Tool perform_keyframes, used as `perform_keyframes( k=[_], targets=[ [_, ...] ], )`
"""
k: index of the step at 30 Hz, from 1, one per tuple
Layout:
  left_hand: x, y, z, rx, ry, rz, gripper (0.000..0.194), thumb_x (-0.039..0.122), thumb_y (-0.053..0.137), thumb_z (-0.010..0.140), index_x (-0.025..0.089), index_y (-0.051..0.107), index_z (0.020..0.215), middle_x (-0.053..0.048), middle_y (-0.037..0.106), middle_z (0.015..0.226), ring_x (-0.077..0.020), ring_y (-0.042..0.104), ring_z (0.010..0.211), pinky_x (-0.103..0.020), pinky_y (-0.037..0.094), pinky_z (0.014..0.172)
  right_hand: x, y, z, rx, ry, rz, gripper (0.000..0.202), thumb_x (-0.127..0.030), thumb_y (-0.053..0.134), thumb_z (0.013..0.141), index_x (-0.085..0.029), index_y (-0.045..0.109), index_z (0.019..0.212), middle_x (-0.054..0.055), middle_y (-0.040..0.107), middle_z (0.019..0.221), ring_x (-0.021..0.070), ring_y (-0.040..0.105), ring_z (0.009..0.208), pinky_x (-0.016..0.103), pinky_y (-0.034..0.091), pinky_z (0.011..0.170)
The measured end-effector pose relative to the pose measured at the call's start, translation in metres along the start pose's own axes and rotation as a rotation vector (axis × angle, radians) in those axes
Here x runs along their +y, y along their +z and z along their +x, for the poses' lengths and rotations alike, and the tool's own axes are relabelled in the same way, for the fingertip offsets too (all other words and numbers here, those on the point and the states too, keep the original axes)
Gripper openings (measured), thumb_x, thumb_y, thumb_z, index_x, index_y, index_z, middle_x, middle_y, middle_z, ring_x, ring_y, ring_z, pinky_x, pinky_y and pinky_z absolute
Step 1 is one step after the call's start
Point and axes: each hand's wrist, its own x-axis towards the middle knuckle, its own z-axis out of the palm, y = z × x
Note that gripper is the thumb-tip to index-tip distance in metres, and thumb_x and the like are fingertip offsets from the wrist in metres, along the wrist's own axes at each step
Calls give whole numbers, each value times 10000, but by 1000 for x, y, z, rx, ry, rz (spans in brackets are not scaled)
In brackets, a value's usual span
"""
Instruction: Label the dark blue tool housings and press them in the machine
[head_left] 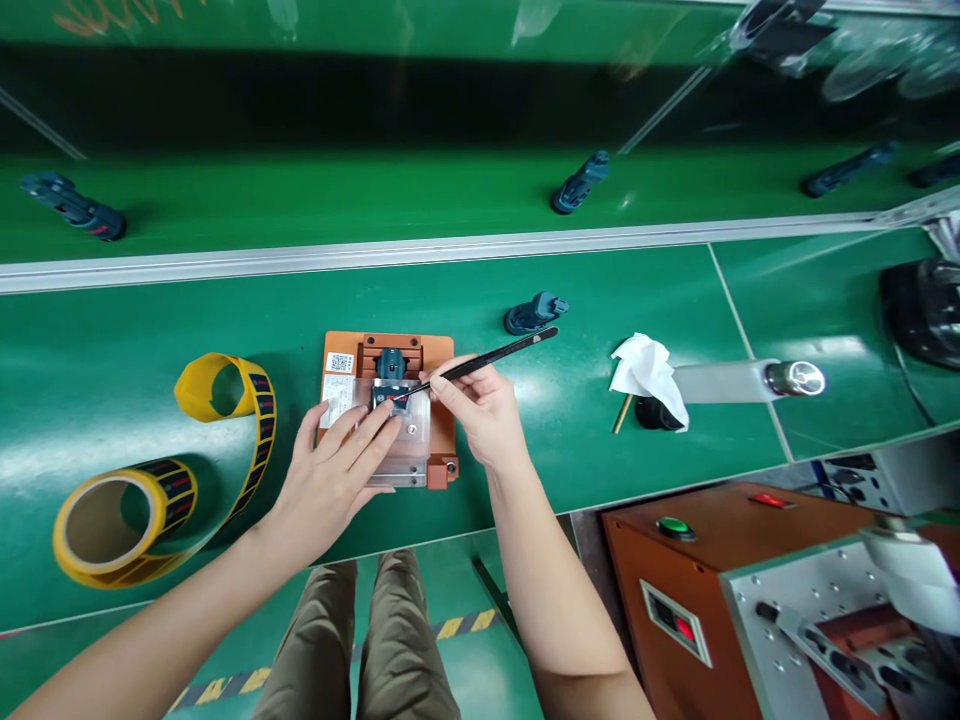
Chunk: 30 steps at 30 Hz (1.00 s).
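An orange-brown fixture [442,350] with a clear plastic plate [414,440] lies on the green bench. A dark blue tool part [391,362] sits in its slot, and a dark label [390,395] with red and white print lies over the plate's far edge. My left hand [330,475] rests on the plate with fingers stretched out, the fingertips touching or just beside the label. In my right hand [484,410] is a pair of black tweezers [499,353], pinched between thumb and fingers, the fine tips against the label's right part.
On the left stands a yellow label roll [112,525] with its strip curling back. A blue tool housing [534,313] stands beyond my right hand. Farther right lie a white cloth [646,378] and a bottle [720,382]. More housings stand on the conveyor [337,200]; an orange machine [675,590] is at lower right.
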Motion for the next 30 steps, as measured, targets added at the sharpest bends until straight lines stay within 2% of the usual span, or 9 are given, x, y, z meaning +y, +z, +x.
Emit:
perform_keyframes(
  k=[7, 10, 12, 16, 19, 21, 25, 28, 30],
  targets=[
    [4, -9, 5, -36, -24, 18, 859, 287, 822, 797, 199, 396, 1537, -124, 548, 1500, -352, 557, 1230, -550, 286, 1099, -3, 2, -3, 68, 5, 64, 171, -323, 794, 823, -222, 695, 920, 35, 764, 939, 198, 736, 923, 362, 581, 893],
    [-1, -6, 8, -4, -29, -63, 933, 460, 804, 793, 217, 338, 1565, -141, 553, 1491, -371, 507, 1288, -583, 264, 1127, -9, -6, -10, 266, -67, 166, 147, -326, 738, 865, -235, 639, 924, 21, 753, 927, 197, 736, 928, 396, 569, 919],
    [-7, 1, 13, 81, -124, -157, 1023, 614, 766, 760, 231, 292, 1582, -165, 515, 1509, -401, 431, 1358, -605, 289, 1128, -10, -17, -18, 369, -102, 120, 132, -320, 694, 883, -240, 599, 926, 3, 724, 883, 188, 726, 870, 382, 570, 865],
    [-13, 10, 20, 190, -277, -297, 996, 550, 779, 782, 276, 259, 1586, -158, 498, 1461, -357, 472, 1324, -537, 451, 1061, 2, -41, -36, 451, -33, -393, 154, -329, 603, 907, -233, 605, 1027, -30, 612, 773, 154, 606, 658, 301, 505, 663],
    [-4, 7, 4, 459, -93, -261, 867, 324, 858, 752, 306, 419, 1500, -98, 542, 1361, -272, 559, 1219, -446, 519, 1034, 19, -56, -44, 397, 2, -809, 263, -346, 519, 936, -206, 606, 1141, -10, 578, 772, 180, 567, 675, 328, 489, 678],
    [9, 2, -18, 575, 94, -261, 632, 186, 833, 767, 306, 583, 1335, -48, 591, 1262, -221, 599, 1152, -420, 546, 1028, 31, -64, -46, 354, -46, -974, 311, -349, 491, 940, -186, 601, 1180, 43, 596, 861, 215, 587, 759, 366, 506, 725],
    [31, 5, -70, 330, 315, -308, 219, 148, 692, 892, 202, 703, 1104, -35, 709, 1129, -205, 637, 1155, -459, 477, 1144, 48, -79, -48, 353, -78, -1183, 363, -333, 459, 958, -171, 595, 1254, 119, 581, 994, 272, 591, 882, 421, 518, 762],
    [32, 23, -95, 157, 333, -258, 313, 47, 536, 946, 141, 689, 1202, -63, 735, 1199, -197, 612, 1240, -435, 353, 1237, 52, -85, -51, 389, -102, -1250, 400, -364, 487, 956, -170, 592, 1289, 132, 562, 1013, 308, 561, 971, 471, 505, 834],
    [26, 37, -104, 156, 249, -256, 385, 50, 553, 939, 148, 641, 1300, -79, 732, 1217, -213, 582, 1284, -466, 326, 1247, 47, -81, -54, 457, -146, -1252, 444, -408, 522, 947, -165, 585, 1313, 147, 547, 1056, 336, 528, 1039, 531, 467, 905]
  ],
)
